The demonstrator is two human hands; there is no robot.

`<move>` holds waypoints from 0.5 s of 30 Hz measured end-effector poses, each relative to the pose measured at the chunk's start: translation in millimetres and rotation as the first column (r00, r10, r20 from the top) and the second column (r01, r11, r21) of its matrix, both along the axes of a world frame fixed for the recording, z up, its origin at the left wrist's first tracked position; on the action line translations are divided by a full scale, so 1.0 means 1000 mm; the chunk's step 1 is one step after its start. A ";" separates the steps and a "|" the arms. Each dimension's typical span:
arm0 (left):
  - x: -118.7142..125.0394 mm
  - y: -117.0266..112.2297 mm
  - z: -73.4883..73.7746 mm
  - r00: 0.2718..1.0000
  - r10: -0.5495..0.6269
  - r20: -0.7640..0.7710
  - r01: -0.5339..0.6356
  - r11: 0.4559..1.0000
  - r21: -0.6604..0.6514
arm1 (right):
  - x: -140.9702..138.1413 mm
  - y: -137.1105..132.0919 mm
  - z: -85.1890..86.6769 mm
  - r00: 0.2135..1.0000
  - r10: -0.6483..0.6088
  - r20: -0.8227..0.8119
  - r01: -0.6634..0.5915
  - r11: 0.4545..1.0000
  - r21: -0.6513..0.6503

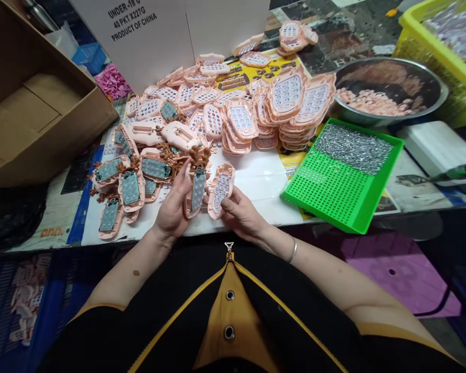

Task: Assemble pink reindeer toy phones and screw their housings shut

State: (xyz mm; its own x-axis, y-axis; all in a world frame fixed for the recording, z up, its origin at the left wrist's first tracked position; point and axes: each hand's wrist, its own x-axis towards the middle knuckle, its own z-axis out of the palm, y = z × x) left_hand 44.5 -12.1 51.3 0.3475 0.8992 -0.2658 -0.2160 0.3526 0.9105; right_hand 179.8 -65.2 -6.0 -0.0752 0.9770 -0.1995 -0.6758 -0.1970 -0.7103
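My left hand (pixel 174 207) holds a pink plastic shell half (pixel 198 191) on edge, with a green-grey keypad board inside and brown antler-shaped pieces at its top. In my right hand (pixel 243 212) is a pink shell half with a white keypad face (pixel 221 191), pinched between thumb and fingers. The two pieces are close side by side, just above the white work surface. Left of my left hand lie several shells with boards fitted (pixel 131 192). Behind my hands are stacked pink keypad shells (pixel 241 119) and a loose heap of more (pixel 186 93).
At right, a green perforated tray (pixel 310 199) carries many small screws. Beyond it stand a steel bowl (pixel 431 98) of small pink parts and a yellow basket (pixel 407 62). A cardboard box (pixel 23 103) is at left; a printed white carton (pixel 159 41) stands behind.
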 end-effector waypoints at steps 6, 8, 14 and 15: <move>0.012 -0.007 0.000 0.998 -0.035 -0.056 0.039 0.997 0.063 | -0.010 0.009 -0.002 0.999 -0.048 0.024 0.047 0.998 0.040; 0.014 -0.007 -0.001 0.994 -0.047 -0.094 0.053 0.997 0.058 | -0.010 0.010 -0.005 0.999 -0.041 0.018 0.040 0.998 0.053; 0.013 -0.004 -0.011 0.988 -0.077 -0.135 0.090 0.992 0.091 | -0.009 0.010 -0.014 1.000 -0.027 0.014 0.025 0.994 0.108; 0.012 -0.004 -0.013 0.988 -0.090 -0.127 0.103 0.990 0.098 | -0.009 0.010 -0.015 0.999 -0.029 0.016 0.027 0.993 0.112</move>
State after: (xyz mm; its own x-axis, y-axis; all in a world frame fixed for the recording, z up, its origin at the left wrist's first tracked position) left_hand 56.8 -15.9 38.3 0.4044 0.8882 -0.2181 -0.0705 0.2680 0.9608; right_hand 170.6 -55.3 -21.2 -0.0451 0.9949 -0.0901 -0.6672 -0.0971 -0.7386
